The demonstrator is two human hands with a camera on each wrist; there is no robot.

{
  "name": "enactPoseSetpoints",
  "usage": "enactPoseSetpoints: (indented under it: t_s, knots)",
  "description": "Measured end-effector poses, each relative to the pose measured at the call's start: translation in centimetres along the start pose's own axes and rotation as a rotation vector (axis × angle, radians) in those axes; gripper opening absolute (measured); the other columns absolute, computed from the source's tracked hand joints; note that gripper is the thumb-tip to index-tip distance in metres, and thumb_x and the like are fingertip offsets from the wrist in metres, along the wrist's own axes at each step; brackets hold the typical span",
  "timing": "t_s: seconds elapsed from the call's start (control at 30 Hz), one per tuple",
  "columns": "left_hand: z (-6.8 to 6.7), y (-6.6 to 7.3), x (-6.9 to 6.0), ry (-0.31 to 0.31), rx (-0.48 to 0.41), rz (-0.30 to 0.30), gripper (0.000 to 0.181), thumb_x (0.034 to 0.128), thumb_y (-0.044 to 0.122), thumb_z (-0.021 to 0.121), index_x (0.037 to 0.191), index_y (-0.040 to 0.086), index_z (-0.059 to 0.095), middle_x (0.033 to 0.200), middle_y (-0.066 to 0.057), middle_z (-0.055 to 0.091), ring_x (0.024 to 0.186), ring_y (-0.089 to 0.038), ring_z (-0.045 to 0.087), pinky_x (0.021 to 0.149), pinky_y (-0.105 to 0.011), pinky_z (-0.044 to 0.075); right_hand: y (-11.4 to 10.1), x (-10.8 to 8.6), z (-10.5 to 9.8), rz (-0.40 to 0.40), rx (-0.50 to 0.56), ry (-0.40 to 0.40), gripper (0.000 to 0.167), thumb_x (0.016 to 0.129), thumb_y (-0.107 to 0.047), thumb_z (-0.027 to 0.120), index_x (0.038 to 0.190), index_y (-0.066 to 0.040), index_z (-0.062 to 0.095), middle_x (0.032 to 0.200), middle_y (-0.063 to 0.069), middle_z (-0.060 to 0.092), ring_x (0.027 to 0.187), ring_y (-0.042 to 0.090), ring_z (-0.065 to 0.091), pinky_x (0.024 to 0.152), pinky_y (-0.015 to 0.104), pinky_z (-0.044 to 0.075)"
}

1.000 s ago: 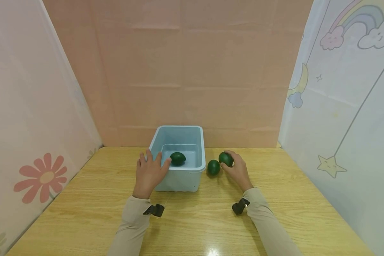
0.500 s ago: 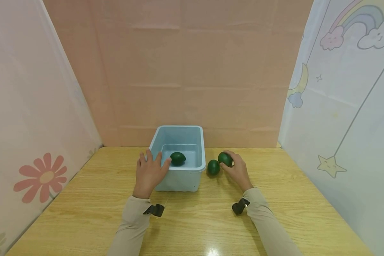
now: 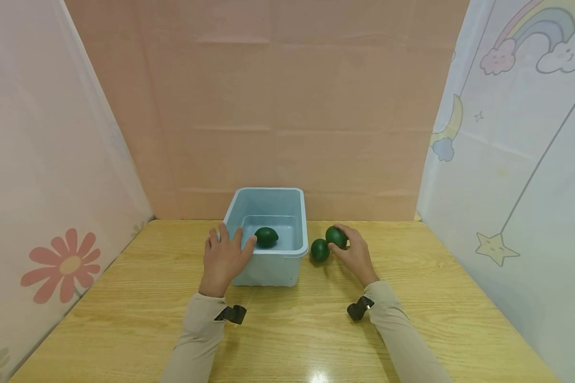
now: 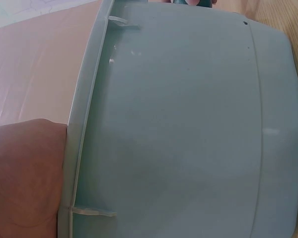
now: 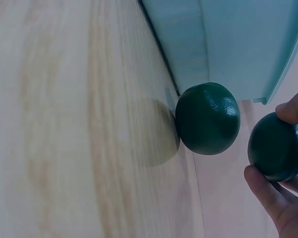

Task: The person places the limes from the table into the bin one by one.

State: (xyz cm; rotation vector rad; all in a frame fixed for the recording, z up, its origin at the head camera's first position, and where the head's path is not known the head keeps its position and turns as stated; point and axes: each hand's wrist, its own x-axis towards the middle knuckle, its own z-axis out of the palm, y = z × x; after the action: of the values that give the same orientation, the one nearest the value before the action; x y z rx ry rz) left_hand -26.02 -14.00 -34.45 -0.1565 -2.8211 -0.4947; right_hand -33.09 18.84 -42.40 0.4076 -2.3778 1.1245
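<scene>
In the head view, my left hand rests on the near left corner of a light blue plastic bin, its fingers spread over the rim. Inside the bin lies a dark green, glossy avocado. My right hand pinches a second avocado between thumb and fingers, to the right of the bin. The right wrist view shows this held avocado raised higher than a third avocado, which sits on the table close to the bin wall. Part of the held one is hidden by fingers.
A wood-grain table bears everything. Behind it hangs a peach-coloured backdrop. Pale printed sheets stand at both sides, a flower sheet on the left and a star-and-cloud sheet on the right.
The avocado in my right hand has shifted very slightly left, towards the one on the table. My left hand and the bin have stayed in place.
</scene>
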Motion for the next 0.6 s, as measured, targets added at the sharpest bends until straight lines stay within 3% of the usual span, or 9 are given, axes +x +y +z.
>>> enactPoseSetpoints:
  t_s: [0.6]
  knots:
    - [-0.12,-0.03,-0.04,-0.004,-0.008,0.002,0.062,0.1052,0.047,0.042,0.145,0.000,0.050,0.151,-0.041,0.026,0.139,-0.062,0.019,0.110,-0.068,0.024,-0.23,0.07,0.14,-0.015,0.022,0.002,0.055,0.088,-0.007,0.077,0.138,-0.006,0.057,0.132,0.023,0.055,0.112,0.039,0.058,0.077,0.049,0.057]
